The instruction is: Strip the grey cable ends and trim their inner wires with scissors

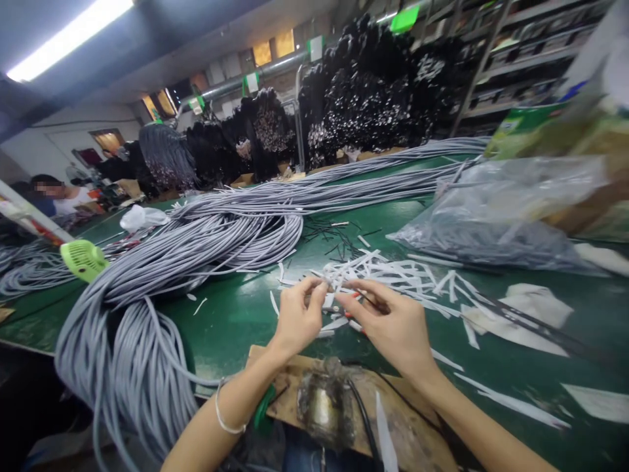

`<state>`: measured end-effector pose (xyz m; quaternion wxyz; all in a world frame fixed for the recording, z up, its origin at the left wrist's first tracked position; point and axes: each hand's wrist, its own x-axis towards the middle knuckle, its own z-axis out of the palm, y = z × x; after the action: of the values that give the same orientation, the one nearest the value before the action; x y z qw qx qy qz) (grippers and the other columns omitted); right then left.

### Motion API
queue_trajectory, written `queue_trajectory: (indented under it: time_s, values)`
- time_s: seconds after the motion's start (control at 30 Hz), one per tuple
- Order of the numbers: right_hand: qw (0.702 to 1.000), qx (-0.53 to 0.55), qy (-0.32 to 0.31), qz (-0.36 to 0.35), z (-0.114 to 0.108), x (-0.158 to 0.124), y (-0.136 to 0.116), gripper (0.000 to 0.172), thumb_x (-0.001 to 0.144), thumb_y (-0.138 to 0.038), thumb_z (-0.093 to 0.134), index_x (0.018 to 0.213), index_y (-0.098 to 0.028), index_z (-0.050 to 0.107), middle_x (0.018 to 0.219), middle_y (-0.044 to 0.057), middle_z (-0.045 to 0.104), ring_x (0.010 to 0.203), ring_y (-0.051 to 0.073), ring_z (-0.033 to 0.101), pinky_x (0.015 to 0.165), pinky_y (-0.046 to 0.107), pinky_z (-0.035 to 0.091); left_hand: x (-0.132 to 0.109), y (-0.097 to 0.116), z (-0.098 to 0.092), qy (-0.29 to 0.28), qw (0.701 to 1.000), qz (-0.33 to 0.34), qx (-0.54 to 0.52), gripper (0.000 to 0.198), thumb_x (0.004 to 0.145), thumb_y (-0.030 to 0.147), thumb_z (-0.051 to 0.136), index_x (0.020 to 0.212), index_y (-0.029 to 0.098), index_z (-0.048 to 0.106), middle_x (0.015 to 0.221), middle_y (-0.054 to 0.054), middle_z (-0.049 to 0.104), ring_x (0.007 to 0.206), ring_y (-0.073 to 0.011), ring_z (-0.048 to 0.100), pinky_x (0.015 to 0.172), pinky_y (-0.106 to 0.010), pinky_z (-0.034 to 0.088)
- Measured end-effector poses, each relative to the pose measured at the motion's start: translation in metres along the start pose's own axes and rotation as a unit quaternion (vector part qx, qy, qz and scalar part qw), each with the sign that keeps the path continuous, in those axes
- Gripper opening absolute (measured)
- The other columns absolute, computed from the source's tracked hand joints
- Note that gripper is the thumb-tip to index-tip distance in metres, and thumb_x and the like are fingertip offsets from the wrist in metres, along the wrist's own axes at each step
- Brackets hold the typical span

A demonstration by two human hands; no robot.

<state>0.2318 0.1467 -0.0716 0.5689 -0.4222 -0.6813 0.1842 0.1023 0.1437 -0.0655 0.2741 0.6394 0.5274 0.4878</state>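
My left hand (pixel 301 313) is in the middle of the view, thumb and fingers pinched together near the white strips. What it pinches is too small to make out. My right hand (pixel 393 321) is just to its right, fingers bent and thumb close to the forefinger, around something small and dark that I cannot make out. Orange-red bits lie between the hands. Behind them spreads a pile of white strips (pixel 393 272) on the green table (pixel 221 328). Below the hands a small metal pot (pixel 322 403) sits on a wooden board (pixel 413 429).
Bundles of grey cable (pixel 147 262) cover the left and hang over the table edge. A clear plastic bag (pixel 491 216) lies at right, near a dark long tool (pixel 535 321). A green fan (pixel 83 259) stands left. A person (pixel 63 196) is far left.
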Motion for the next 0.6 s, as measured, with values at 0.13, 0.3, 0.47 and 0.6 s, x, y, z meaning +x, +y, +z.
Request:
queue_trajectory:
  time_s: [0.13,0.3,0.47,0.6]
  values:
    - [0.993,0.059,-0.032,0.1,-0.001,0.004,0.009,0.027,0.073,-0.037,0.056,0.076,-0.013,0.066,0.044,-0.002,0.05,0.038,0.009,0.042,0.037,0.021,0.034,-0.007,0.004,0.002,-0.034,0.999,0.002,-0.019,0.023,0.083,0.031,0.044,0.08,0.013,0.057,0.055,0.004,0.043,0.048,-0.0071,0.036,0.046,-0.019,0.028]
    - [0.985,0.11,-0.051,0.126,0.001,0.005,0.005,0.023,0.072,-0.036,0.053,0.068,-0.014,0.061,0.054,0.002,0.056,0.046,0.012,0.049,0.042,0.022,0.039,-0.002,0.004,0.001,-0.139,0.957,-0.117,-0.224,0.039,0.074,0.053,0.052,0.068,0.015,0.047,0.051,0.008,0.031,0.039,-0.0029,0.022,0.037,-0.017,0.018]
    - [0.965,0.178,-0.018,0.192,-0.005,0.011,0.006,0.025,0.069,-0.041,0.056,0.07,-0.016,0.057,0.054,-0.001,0.049,0.042,0.009,0.042,0.04,0.021,0.035,0.0,0.007,-0.004,-0.219,0.892,-0.178,-0.353,0.044,0.066,0.055,0.061,0.068,0.014,0.046,0.049,0.01,0.027,0.036,-0.0002,0.012,0.035,-0.016,0.008]
    - [0.966,0.196,-0.089,0.14,-0.021,-0.001,0.001,0.037,0.067,-0.042,0.059,0.1,-0.024,0.058,0.08,0.003,0.056,0.042,0.007,0.04,0.037,0.022,0.032,-0.01,0.009,-0.006,-0.264,0.852,-0.206,-0.404,0.046,0.061,0.055,0.066,0.065,0.013,0.048,0.045,0.011,0.022,0.036,0.0,0.013,0.035,-0.014,0.009]
